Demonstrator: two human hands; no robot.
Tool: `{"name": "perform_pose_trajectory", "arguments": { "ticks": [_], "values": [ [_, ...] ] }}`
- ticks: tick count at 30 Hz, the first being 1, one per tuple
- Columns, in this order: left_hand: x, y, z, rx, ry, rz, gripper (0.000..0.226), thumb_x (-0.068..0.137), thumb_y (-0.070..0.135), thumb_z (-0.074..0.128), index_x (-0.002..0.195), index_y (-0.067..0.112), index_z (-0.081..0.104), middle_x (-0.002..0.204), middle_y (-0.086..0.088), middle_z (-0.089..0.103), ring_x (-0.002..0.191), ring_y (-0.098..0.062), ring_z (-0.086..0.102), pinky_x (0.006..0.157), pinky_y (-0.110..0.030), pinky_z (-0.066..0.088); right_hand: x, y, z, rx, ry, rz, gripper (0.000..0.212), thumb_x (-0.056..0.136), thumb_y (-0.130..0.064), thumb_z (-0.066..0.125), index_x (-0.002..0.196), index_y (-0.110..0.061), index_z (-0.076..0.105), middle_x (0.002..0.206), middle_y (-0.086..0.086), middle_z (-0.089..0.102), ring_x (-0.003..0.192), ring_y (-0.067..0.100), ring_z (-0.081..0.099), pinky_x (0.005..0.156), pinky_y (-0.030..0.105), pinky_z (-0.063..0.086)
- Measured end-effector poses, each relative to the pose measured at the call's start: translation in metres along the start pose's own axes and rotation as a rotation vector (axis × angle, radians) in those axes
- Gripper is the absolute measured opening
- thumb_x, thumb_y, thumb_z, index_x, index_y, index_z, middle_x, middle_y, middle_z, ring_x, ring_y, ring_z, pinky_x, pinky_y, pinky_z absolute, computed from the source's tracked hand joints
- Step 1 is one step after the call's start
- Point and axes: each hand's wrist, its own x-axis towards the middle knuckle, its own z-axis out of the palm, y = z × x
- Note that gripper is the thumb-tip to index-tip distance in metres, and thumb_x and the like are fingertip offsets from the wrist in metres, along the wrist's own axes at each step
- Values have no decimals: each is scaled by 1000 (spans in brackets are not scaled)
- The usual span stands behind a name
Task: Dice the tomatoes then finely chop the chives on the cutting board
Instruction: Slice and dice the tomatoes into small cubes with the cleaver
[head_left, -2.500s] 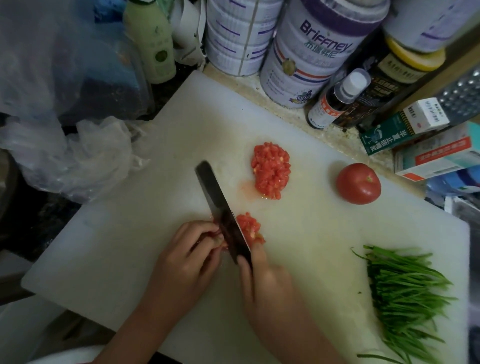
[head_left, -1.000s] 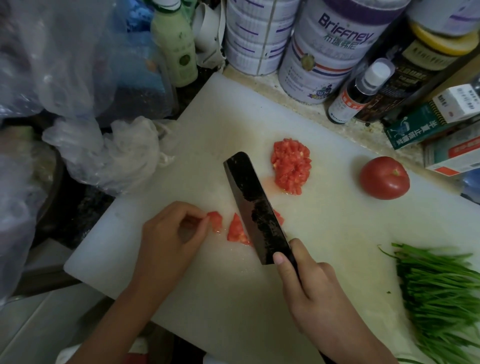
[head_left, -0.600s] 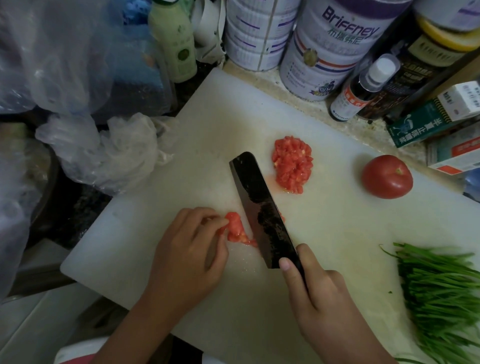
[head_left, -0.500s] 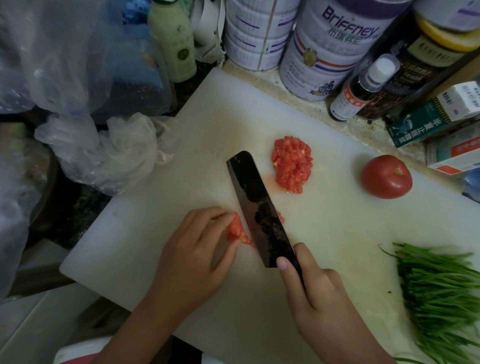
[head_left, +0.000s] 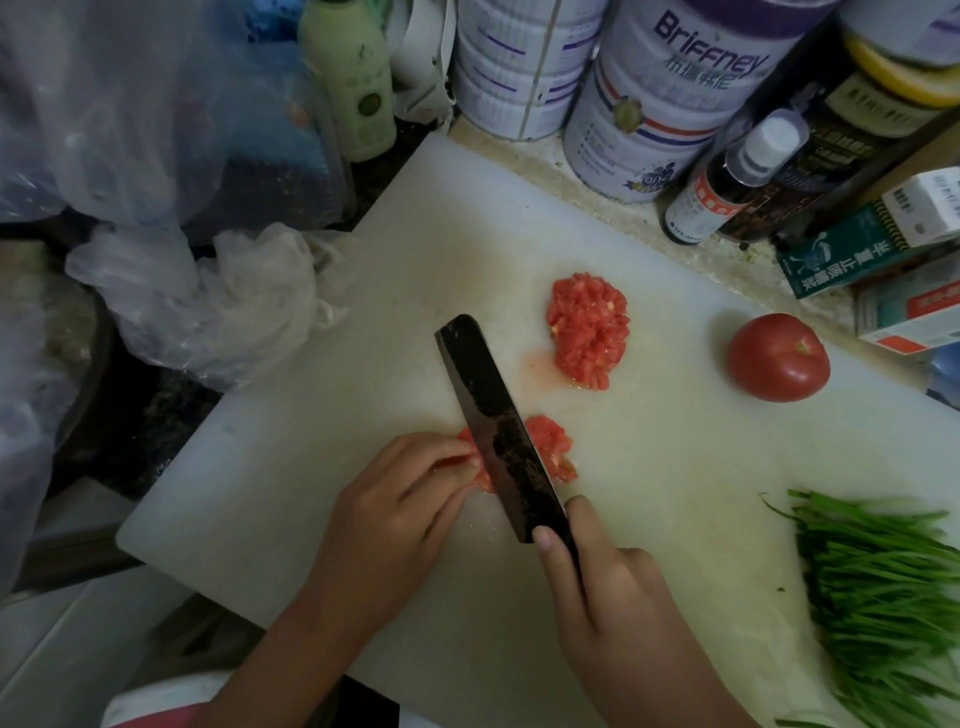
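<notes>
On the white cutting board, my right hand grips the handle of a dark cleaver, blade down through a tomato piece. My left hand holds the uncut part of that piece with curled fingertips on the blade's left. Small cut bits lie on the blade's right. A pile of diced tomato sits further back. A whole tomato stands at the right, and a bunch of chives lies at the near right.
Large tins, a green bottle, a small dark bottle and boxes crowd the board's far edge. Crumpled plastic bags lie at the left, one touching the board's left edge.
My left hand gathered the loose tomato pieces against the blade. The cleaver moved left into them, leaving cut bits on its right side.
</notes>
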Motion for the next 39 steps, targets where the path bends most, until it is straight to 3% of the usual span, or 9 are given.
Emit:
{"name": "perform_pose_trajectory", "arguments": {
  "ticks": [2, 7, 12, 17, 21, 23, 29, 36, 39],
  "values": [
    [0, 0, 1, -16, 16, -4, 11, 90, 7, 67, 94, 1, 76, 103, -8, 70, 97, -22, 66, 87, -31, 52, 0, -1, 6, -93, 12, -23, 26, 96, -41, 32, 106, -22, 46, 39, -13, 19, 61, 18, 51, 43, 26, 17],
    [2, 2, 4, -52, 55, -25, 9, 87, 3, 68, 82, -3, 73, 98, -11, 69, 93, -23, 64, 88, -26, 49, 2, -11, 24, -313, 42, 58, 32, 86, -35, 36, 107, -14, 48, 36, 1, 47, 28, 17, 46, 35, 27, 16],
    [1, -1, 7, -70, 58, -29, 7, 86, 2, 68, 84, -2, 73, 101, -10, 69, 93, -23, 64, 92, -22, 46, 33, -19, 29, -100, 147, -35, 34, 100, -38, 24, 126, -20, 36, 82, 9, 66, 75, 32, 64, 57, 36, 39],
    [3, 0, 8, -104, 49, -50, 16, 90, 12, 62, 86, 0, 73, 100, -8, 67, 94, -20, 62, 92, -21, 45, 38, -15, 32, -224, 158, -80, 36, 95, -37, 31, 118, -16, 48, 63, 4, 64, 54, 25, 61, 45, 33, 36],
    [4, -2, 8, -125, 49, -53, 11, 87, 11, 65, 85, 2, 72, 99, -4, 66, 94, -20, 63, 90, -24, 48, 5, -5, 28, -186, 60, 77, 87, 89, -63, -9, 121, -14, 55, 54, 6, 61, 47, 22, 60, 45, 26, 26],
    [4, -2, 8, -119, 41, -49, 13, 87, 12, 64, 85, 2, 72, 99, -4, 66, 94, -19, 63, 92, -21, 46, 2, -4, 23, -102, 62, 155, 110, 68, -76, -24, 138, -20, 39, 75, 10, 67, 71, 29, 65, 56, 31, 35],
    [5, -2, 10, -96, 64, -40, 12, 86, 12, 64, 84, 2, 71, 98, -5, 66, 93, -19, 62, 91, -21, 46, 33, -3, 29, -10, 185, -87, 46, 96, -44, 23, 127, -16, 43, 80, 12, 65, 76, 33, 61, 60, 33, 32],
    [6, -1, 9, -92, 61, -43, 15, 86, 13, 61, 86, 2, 71, 98, -4, 66, 93, -19, 62, 92, -21, 45, -5, 7, 14, 0, 114, 62, 49, 96, -47, 25, 133, -18, 40, 59, -4, 48, 76, 29, 60, 59, 26, 27],
    [7, -1, 9, -83, 67, -32, 14, 86, 12, 61, 87, 3, 71, 98, -4, 65, 93, -17, 59, 92, -19, 44, 1, 6, 9, -48, 88, 85, 49, 97, -47, 23, 135, -20, 38, 61, -4, 47, 80, 29, 60, 66, 34, 37]
  ]
}}
